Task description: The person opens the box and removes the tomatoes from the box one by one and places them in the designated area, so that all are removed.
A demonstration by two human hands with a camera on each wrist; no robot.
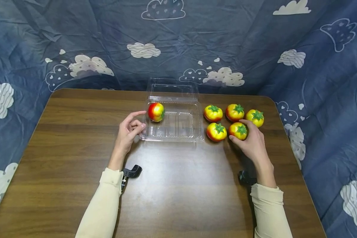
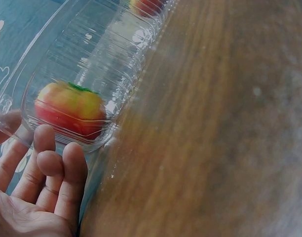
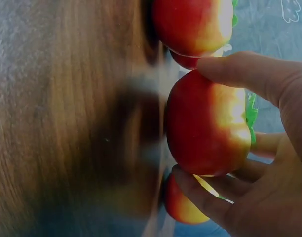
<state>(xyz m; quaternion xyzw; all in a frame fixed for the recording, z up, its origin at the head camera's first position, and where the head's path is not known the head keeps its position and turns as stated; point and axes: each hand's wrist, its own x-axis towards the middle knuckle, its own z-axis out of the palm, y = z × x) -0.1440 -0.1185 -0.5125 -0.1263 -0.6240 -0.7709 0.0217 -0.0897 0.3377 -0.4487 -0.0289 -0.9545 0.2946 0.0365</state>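
Observation:
A clear plastic clamshell box (image 1: 197, 136) lies with its lid (image 1: 172, 87) folded back. One red-yellow toy tomato (image 1: 156, 112) sits on its side at the box's left end. My left hand (image 1: 128, 132) is at that end, index finger reaching to the wall and the other fingers loosely bent; in the left wrist view its fingertips (image 2: 50, 164) are close against the plastic. To the right of the box, my right hand (image 1: 254, 142) pinches a front-row tomato (image 1: 237, 131) between thumb and fingers. In the right wrist view that tomato (image 3: 205, 123) hides part of the fingers.
Beside the gripped tomato stands another tomato (image 1: 216, 132), with more behind: a left one (image 1: 213, 113), a middle one (image 1: 234, 112) and a right one (image 1: 255, 117). The brown wooden table (image 1: 178, 191) ends at a blue cloud-patterned curtain (image 1: 226, 36).

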